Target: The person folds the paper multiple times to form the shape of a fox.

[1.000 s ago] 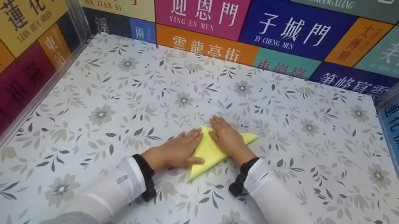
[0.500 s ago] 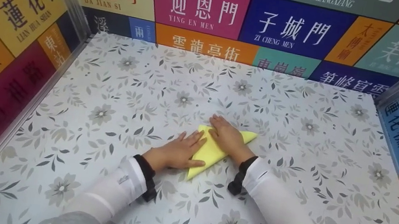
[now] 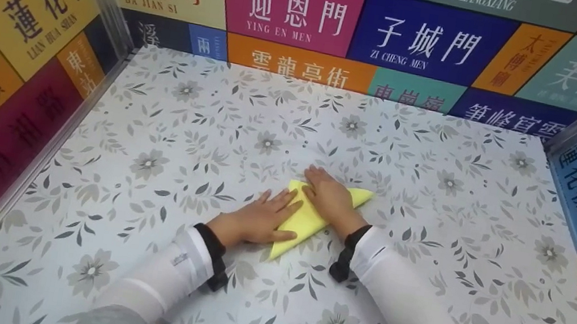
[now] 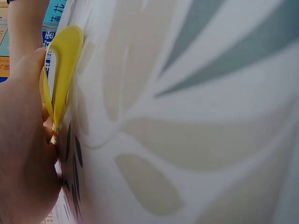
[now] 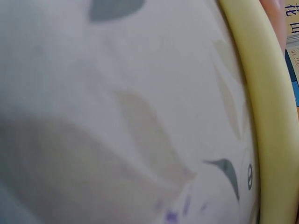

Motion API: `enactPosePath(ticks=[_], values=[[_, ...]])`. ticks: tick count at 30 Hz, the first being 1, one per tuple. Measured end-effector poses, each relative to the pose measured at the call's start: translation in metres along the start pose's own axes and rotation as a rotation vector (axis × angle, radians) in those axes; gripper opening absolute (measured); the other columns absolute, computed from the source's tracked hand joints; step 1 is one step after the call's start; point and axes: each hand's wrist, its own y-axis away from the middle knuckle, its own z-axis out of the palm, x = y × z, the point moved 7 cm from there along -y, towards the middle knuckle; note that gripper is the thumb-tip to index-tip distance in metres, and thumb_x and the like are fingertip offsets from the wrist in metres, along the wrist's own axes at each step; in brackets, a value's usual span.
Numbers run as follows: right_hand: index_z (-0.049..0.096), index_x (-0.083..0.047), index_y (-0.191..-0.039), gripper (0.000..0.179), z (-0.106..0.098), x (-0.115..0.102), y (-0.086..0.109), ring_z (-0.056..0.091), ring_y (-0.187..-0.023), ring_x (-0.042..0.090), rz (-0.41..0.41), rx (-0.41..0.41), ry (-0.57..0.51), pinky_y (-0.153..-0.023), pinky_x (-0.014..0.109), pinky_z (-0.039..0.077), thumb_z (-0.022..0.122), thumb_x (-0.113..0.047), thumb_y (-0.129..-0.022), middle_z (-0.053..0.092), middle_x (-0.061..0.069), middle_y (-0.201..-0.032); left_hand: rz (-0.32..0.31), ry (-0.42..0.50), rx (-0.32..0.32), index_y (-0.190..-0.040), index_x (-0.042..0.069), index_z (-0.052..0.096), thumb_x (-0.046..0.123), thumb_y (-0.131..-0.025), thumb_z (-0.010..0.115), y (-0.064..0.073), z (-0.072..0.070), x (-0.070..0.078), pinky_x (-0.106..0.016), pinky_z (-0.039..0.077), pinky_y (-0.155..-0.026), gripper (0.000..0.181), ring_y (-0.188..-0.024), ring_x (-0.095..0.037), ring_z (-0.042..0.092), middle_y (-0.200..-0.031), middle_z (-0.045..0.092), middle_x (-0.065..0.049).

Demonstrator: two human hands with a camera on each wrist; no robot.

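Overall, little has shifted against 1.0 s ago: the left hand (image 3: 257,220) now has its fingers more widely spread, the index lying further over the yellow paper (image 3: 304,220); the right hand (image 3: 331,198) and the paper hold nearly the same place. Left grip: fingers straight and apart, resting on the paper's left side, thumb out across it lower down. Right grip: fingers extended, lying close to one another on the paper's upper part. Paper: one piece, about mid-bench, under both hands; smooth, thin, folded to a triangle, one tip toward the person, one toward the far right. The left-wrist view shows its fold as a raised, rounded loop; the right-wrist view, a smooth curved edge. Bench (image 3: 200,143): one, white, printed with grey flowers and leaves. Hands: two. Black straps (image 3: 210,239): two, one per wrist. White sleeves (image 3: 398,287): two, grey higher up. Walls (image 3: 286,41): three, in coloured lettered panels.
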Motion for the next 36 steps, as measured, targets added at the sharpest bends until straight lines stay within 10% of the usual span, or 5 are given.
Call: enactPosePath(ticks=[36], values=[[0.022, -0.008, -0.153, 0.069, 0.0016, 0.0036, 0.0028, 0.017, -0.149, 0.027, -0.114, -0.216, 0.078, -0.122, 0.049, 0.011, 0.045, -0.045, -0.100, 0.018, 0.009, -0.161, 0.011, -0.021, 0.015, -0.156, 0.009, 0.010, 0.061, -0.098, 0.031, 0.0015, 0.0033, -0.0014, -0.046, 0.000, -0.122, 0.081, -0.151, -0.025, -0.003, -0.163, -0.004, -0.011]])
